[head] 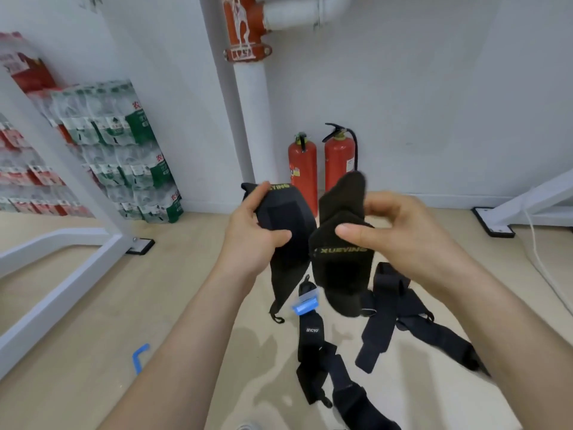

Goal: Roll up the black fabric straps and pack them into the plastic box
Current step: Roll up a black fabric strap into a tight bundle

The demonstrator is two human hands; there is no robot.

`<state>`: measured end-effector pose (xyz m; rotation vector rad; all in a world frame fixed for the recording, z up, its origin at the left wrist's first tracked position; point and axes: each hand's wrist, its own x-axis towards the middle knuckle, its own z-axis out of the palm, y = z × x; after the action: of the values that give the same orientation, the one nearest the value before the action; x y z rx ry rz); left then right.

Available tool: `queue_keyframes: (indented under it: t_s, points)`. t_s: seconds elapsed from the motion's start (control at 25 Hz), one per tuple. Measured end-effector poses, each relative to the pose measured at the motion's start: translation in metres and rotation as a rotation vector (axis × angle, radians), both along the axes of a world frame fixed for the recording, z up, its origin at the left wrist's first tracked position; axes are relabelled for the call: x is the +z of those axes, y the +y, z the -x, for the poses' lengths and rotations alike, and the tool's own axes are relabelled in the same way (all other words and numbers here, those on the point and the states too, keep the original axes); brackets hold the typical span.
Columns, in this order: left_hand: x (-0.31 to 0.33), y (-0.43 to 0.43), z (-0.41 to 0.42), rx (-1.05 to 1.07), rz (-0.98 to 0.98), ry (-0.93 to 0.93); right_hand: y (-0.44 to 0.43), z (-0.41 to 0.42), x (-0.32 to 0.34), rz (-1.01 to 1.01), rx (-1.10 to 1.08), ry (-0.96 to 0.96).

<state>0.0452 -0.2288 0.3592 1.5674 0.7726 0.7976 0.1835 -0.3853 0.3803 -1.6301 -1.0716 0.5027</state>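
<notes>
Both hands are raised in front of the camera, each holding a black fabric strap clear of the floor (93,305). The left hand (254,231) grips the left strap (288,243) near its top. Its thumb lies across the front of the fabric, and its fingers curl behind, where they are hidden. Yellow lettering at this strap's upper edge is partly covered by a fingertip, and the lower end tapers to a thin loop that hangs free.

The right hand (400,228) pinches the right strap (338,274) between thumb and bent fingers at a folded upper part. The fabric stands up above the hand and hangs down below it, with yellow lettering across the middle. The two straps hang just beside each other.

Below them, loose straps (384,305) lie unrolled and overlapping on the floor. One run of them is cut off by the bottom edge of the view. Among them sits a blue-and-clear plastic piece (305,302), mostly hidden behind the hanging fabric and blurred. It may be part of the box, but that cannot be told.

Against the wall stand two red fire extinguishers (302,172), their lower parts hidden by the held straps, beside a white pipe (251,119). Stacked packs of bottled water (124,144) stand at the left, behind a white frame leg (55,150). A bent strip of blue tape (140,356) lies on the floor.
</notes>
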Motion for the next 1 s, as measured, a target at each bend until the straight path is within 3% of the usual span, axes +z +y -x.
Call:
queue_keyframes:
  t_s: [0.08, 0.16, 0.28, 0.4, 0.56, 0.64, 0.8, 1.0]
  points:
    - [0.003, 0.006, 0.001, 0.024, 0.103, -0.165, 0.007, -0.002, -0.012, -0.099, 0.132, 0.417]
    - [0.005, 0.007, 0.000, -0.020, 0.308, -0.345, 0.018, 0.001, -0.023, -0.124, 0.169, 0.542]
    - [-0.002, 0.009, -0.006, -0.012, 0.542, -0.468, 0.031, 0.011, -0.028, -0.075, 0.247, 0.635]
    - [-0.011, 0.000, -0.014, -0.001, 0.594, -0.447, 0.038, 0.015, -0.032, -0.102, 0.207, 0.660]
    - [-0.012, -0.018, -0.012, -0.227, 0.558, -0.091, 0.041, 0.010, -0.034, -0.214, 0.084, 0.692]
    - [-0.013, -0.016, -0.009, -0.248, 0.513, -0.112, 0.042, 0.009, -0.035, -0.220, 0.038, 0.705]
    - [-0.015, -0.004, -0.006, -0.070, 0.469, -0.213, 0.036, -0.001, -0.033, -0.195, -0.092, 0.664]
    - [-0.015, -0.004, -0.005, -0.085, 0.445, -0.240, 0.028, 0.005, -0.035, -0.092, -0.004, 0.494]
